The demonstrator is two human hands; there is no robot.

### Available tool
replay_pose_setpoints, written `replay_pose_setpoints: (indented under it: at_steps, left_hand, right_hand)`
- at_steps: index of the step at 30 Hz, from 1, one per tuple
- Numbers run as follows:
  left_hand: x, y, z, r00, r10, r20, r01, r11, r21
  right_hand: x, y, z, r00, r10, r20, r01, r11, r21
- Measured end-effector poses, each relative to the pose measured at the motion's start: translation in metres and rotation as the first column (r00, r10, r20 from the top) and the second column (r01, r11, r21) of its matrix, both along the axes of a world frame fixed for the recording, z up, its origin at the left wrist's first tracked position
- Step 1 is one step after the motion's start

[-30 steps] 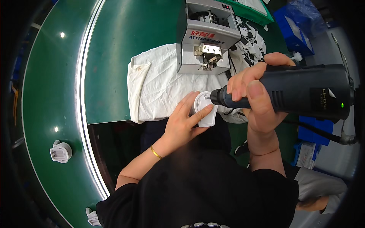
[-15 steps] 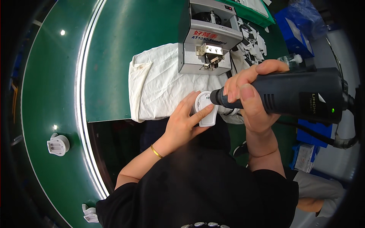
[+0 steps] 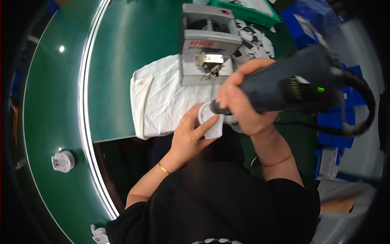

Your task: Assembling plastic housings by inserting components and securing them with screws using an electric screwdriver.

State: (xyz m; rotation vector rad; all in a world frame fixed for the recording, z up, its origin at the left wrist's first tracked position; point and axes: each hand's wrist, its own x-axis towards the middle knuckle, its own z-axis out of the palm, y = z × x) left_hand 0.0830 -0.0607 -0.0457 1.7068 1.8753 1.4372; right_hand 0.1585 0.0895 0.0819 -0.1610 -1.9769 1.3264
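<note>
My left hand point(image 3: 190, 131) is closed around a white plastic housing point(image 3: 213, 131), round at one end and tapering at the other. It holds the piece at the front edge of a folded white cloth point(image 3: 162, 97). In my right hand point(image 3: 248, 101) is a black electric screwdriver point(image 3: 290, 83), its fingers wrapped round the body near the nose. The screwdriver lies tilted, its rear end up to the right with a green light lit. Its nose meets the round end of the housing; the tip itself is hidden.
A grey screw feeder point(image 3: 209, 46) stands behind the cloth. White and black pieces point(image 3: 255, 42) lie piled beside it, near a green tray point(image 3: 264, 16). Along the left belt sit white housings point(image 3: 63, 161). Blue bins point(image 3: 335, 126) and the screwdriver's thick cable point(image 3: 365, 95) are at right. Another person's arm point(image 3: 337, 205) shows lower right.
The screwdriver's rear end has swung upward and its nose now covers more of the housing's round end. The whole view has shifted slightly. Both hands keep their holds.
</note>
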Motion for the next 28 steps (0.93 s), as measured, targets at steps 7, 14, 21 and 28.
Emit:
replay_pose_setpoints:
  at_steps: [7, 14, 21, 28]
  left_hand:
    - [0.004, 0.001, 0.011, 0.997, 0.047, -0.068, -0.049, 0.999, -0.025]
    - [0.008, -0.002, 0.005, 0.999, 0.053, 0.008, -0.053, 0.998, 0.032]
    - [0.011, -0.003, 0.006, 0.996, 0.060, 0.070, -0.060, 0.998, 0.000]
    - [0.008, -0.004, 0.006, 0.997, 0.042, 0.069, -0.042, 0.999, -0.002]
  right_hand:
    - [0.025, 0.063, 0.013, 0.952, -0.270, -0.148, 0.174, 0.869, -0.464]
    - [0.156, 0.222, -0.067, 0.625, -0.698, 0.349, 0.778, 0.519, -0.355]
    - [0.167, 0.243, -0.094, 0.509, -0.659, 0.554, 0.834, 0.537, -0.129]
    - [0.163, 0.258, -0.102, 0.252, -0.813, 0.526, 0.790, 0.486, 0.374]
